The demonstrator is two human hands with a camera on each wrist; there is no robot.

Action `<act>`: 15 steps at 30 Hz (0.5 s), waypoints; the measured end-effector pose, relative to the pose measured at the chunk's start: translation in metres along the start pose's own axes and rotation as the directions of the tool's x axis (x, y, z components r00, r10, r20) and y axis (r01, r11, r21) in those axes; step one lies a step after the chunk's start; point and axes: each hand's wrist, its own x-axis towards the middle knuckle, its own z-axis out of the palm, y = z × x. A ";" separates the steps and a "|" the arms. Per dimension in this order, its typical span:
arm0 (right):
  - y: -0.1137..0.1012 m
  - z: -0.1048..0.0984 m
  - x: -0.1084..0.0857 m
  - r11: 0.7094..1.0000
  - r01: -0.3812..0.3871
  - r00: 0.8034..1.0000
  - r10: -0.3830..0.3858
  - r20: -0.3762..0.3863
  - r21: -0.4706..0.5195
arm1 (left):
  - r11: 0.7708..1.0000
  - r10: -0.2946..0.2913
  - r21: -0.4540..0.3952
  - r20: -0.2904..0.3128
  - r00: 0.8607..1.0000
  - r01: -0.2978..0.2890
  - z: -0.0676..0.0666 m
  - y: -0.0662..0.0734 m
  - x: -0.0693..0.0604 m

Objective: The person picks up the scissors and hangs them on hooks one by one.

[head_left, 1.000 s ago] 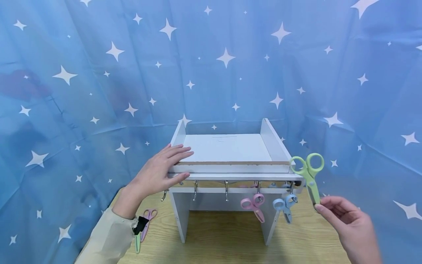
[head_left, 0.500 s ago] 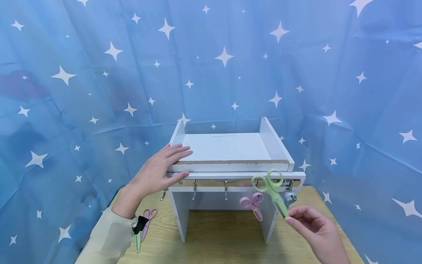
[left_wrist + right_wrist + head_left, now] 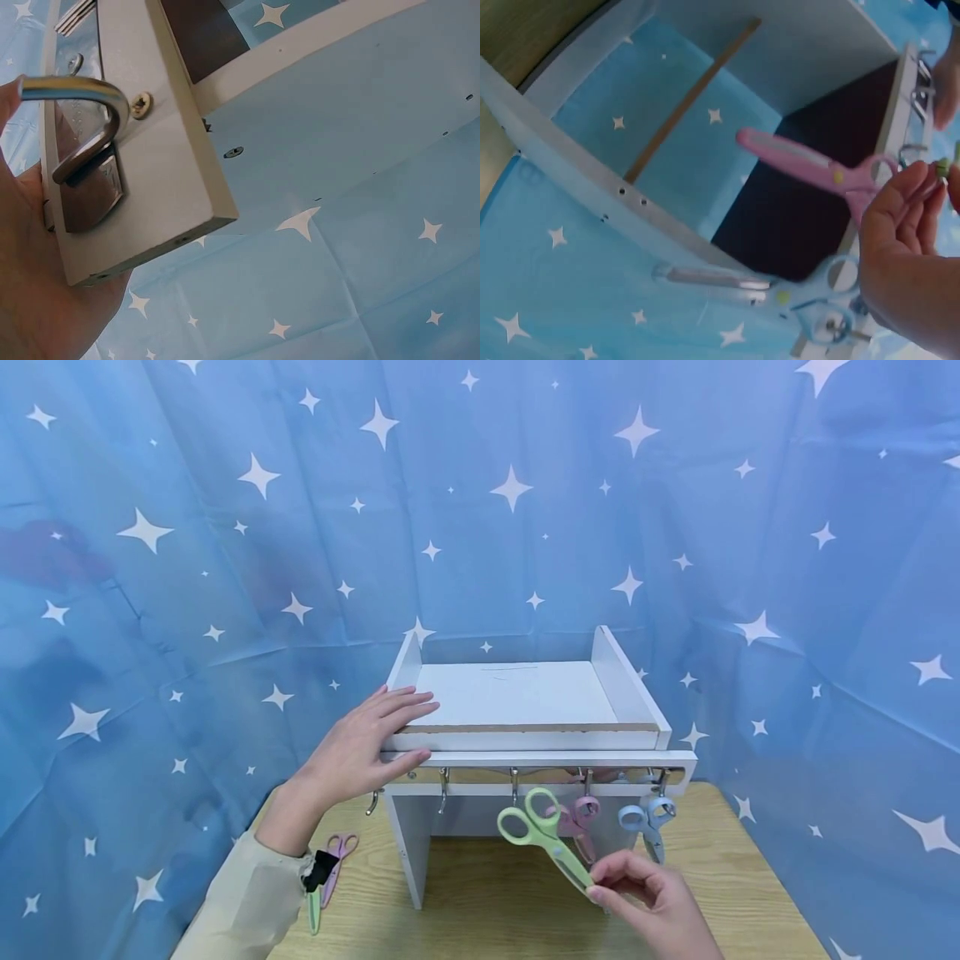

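My right hand [image 3: 648,902] pinches a pair of green scissors [image 3: 551,839] by the blade end, handle loops up and to the left. The loops are just below the middle hook [image 3: 514,785] of the rail. Behind them, a pair of pink scissors [image 3: 583,814] hangs on a hook, partly covered. Blue scissors [image 3: 651,822] hang on the hook at the far right. My left hand [image 3: 356,747] holds the left front corner of a white shelf [image 3: 525,742], fingers over its top and thumb along the front. In the left wrist view, the hand [image 3: 45,300] lies around the board's end [image 3: 165,180].
On the wooden table [image 3: 720,860], purple scissors [image 3: 341,852] and another green pair [image 3: 313,910] lie at left, partly behind the sleeve. Two hooks show at the rail's left, one a free hook [image 3: 443,789] near the thumb. A starry blue cloth [image 3: 480,527] surrounds the table.
My right hand has carried the green scissors from the shelf's right side leftward and down, past the blue pair, to the front of the pink one. My left hand stays in place.
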 end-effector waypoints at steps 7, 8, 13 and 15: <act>0.005 0.007 0.004 0.996 0.090 0.994 -0.088 0.067 -0.014 | 1.000 0.000 -0.005 0.003 1.000 0.000 0.000 0.000 0.000; 0.006 0.008 0.005 0.996 0.088 0.994 -0.087 0.073 -0.017 | 1.000 0.001 -0.004 0.002 1.000 -0.001 0.000 -0.001 0.000; 0.008 0.010 0.006 0.999 0.031 0.996 -0.028 0.079 -0.032 | 1.000 0.003 0.001 0.001 1.000 -0.003 0.001 -0.001 0.000; 0.008 0.010 0.006 0.999 0.010 0.997 -0.007 0.077 -0.042 | 1.000 0.003 0.001 0.000 1.000 -0.003 0.001 -0.001 0.000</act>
